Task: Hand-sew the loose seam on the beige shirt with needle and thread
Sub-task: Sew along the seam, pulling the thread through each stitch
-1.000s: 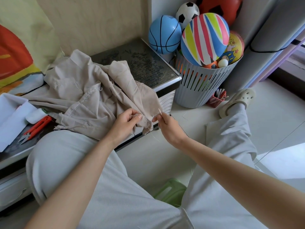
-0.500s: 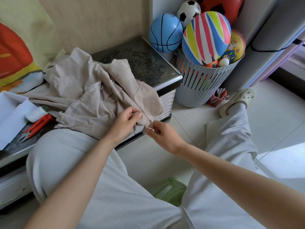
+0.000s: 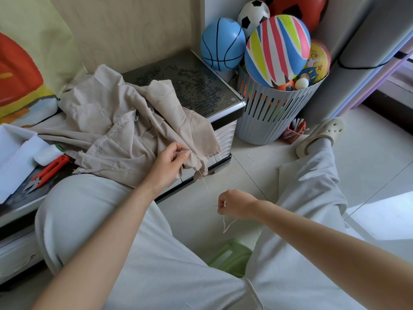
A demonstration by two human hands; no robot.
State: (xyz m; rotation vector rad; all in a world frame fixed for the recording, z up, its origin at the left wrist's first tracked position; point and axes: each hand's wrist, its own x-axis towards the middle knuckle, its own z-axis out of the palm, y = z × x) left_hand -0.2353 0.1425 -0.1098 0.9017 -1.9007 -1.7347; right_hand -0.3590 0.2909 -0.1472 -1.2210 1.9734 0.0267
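Observation:
The beige shirt (image 3: 116,133) lies crumpled on a low cabinet top, one corner hanging over the front edge. My left hand (image 3: 171,161) pinches the shirt's seam edge near that hanging corner. My right hand (image 3: 234,204) is lower, over the floor, pinching the thin needle (image 3: 218,205) between finger and thumb. A pale thread (image 3: 205,185) runs taut from the shirt's corner down to the needle, and a loose tail dangles below my right hand.
Red thread snips (image 3: 48,170) and a white thread spool (image 3: 45,154) lie left of the shirt beside a white box (image 3: 13,151). A grey slotted basket (image 3: 274,117) of balls stands right of the cabinet (image 3: 201,86). A green stool (image 3: 232,256) sits between my knees.
My right hand has pulled the needle away from the seam, down and toward me, drawing the thread out. My left hand has kept its pinch on the seam.

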